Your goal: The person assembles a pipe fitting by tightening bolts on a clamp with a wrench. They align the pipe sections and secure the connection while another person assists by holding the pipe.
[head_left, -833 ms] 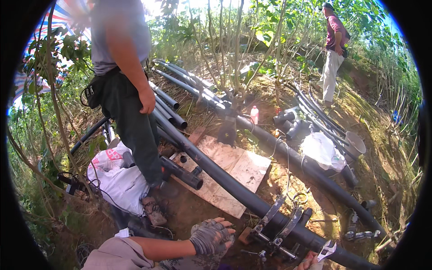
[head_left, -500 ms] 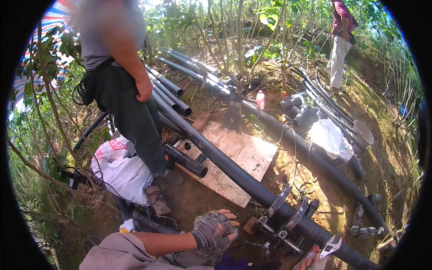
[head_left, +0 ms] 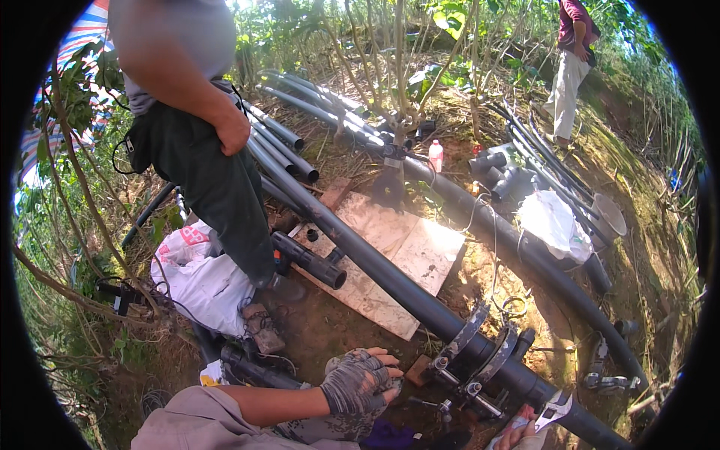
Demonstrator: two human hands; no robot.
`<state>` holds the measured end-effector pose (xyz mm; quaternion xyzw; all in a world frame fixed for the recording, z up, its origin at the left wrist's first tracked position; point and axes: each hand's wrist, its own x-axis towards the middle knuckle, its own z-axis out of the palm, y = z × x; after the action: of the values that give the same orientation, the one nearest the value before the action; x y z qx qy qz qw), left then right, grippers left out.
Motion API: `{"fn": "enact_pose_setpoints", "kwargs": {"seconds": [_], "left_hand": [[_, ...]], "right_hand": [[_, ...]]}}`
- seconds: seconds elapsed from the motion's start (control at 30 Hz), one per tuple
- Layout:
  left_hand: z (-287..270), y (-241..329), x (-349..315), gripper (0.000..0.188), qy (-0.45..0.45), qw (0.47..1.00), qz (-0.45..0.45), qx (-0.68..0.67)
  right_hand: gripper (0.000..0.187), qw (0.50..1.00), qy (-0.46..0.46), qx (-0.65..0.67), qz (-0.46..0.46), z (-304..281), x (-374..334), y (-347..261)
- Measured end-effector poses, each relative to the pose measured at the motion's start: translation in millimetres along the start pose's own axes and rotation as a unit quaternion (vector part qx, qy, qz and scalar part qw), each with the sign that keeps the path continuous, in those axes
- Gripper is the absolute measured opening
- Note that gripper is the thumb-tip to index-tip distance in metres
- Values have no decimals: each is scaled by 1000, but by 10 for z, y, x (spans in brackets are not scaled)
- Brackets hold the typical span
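Ok, L hand (head_left: 361, 382) hangs loose, apparently empty; R hand (head_left: 517, 436) grips adj. wrench (head_left: 553, 412) by the blk pipe (head_left: 397, 281), can't tell if touching. Pipe's in clamp rings (head_left: 466, 336). Prob. mid clamp-fitting, I'd say; next move needs wrench seated squarely.

I see all this from the left camera on my head, facing down and ahead through a wide fisheye lens whose dark rim rounds off the picture. My left hand (head_left: 361, 382) is near, low in the middle; my right hand (head_left: 517, 433) sits at the lower edge. The clamp (head_left: 499, 361) is close beyond them. A person (head_left: 214, 176) stands farther off at left, cut by the top edge, and the view reaches out to plants (head_left: 450, 19).
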<state>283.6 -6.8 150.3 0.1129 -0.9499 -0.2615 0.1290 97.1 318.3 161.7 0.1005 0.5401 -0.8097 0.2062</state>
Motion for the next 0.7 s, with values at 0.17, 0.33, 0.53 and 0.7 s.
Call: {"fn": "enact_pose_setpoints", "kwargs": {"seconds": [0.17, 0.33, 0.53, 0.7], "left_hand": [[7, 6, 16, 41, -18, 1000, -5, 6], [-17, 34, 29, 42, -29, 999, -20, -1], [-12, 34, 26, 42, -26, 1000, -6, 4], [22, 26, 31, 42, -28, 1000, -15, 4]], "right_hand": [[38, 1000, -25, -13, -10, -87, 33, 23], [41, 999, -33, 0, -1, -168, 76, 37], [47, 999, -40, 9, -4, -266, 107, 78], [52, 999, -43, 15, 9, -291, 94, 62]]}}
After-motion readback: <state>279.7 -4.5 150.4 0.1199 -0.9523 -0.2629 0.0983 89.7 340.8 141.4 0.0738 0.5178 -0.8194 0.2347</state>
